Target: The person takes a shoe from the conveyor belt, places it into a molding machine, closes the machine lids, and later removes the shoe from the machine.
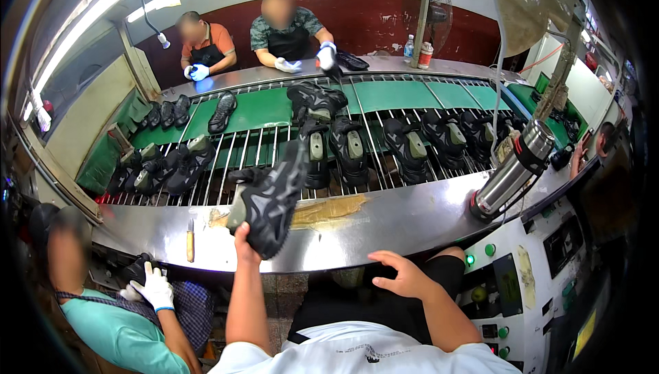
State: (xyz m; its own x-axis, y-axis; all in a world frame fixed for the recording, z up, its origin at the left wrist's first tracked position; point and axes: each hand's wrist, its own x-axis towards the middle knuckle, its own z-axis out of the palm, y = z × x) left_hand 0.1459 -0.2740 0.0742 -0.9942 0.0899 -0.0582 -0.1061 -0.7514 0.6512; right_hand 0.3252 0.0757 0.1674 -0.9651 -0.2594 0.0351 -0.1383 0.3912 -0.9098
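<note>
A white shirt (329,353) is closest, on the near side of the shiny metal surface (405,226). A black and gray shoe (271,202) with a bumpy sole is tipped up over the surface, hiding part of its brown patch (333,210). A small knife (190,245) and a silver flask (511,171) are on the surface; more dark shoes (405,151) sit past it. Of the hands, the left hand (247,247) grips the shoe; the right hand (403,276), fingers loosely spread, holds nothing by the surface's near edge.

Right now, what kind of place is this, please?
Probably a shoe factory: black shoes sit in rows on a bed of metal rods, a control panel with green buttons is at the right, and the left hand holds another shoe.
</note>
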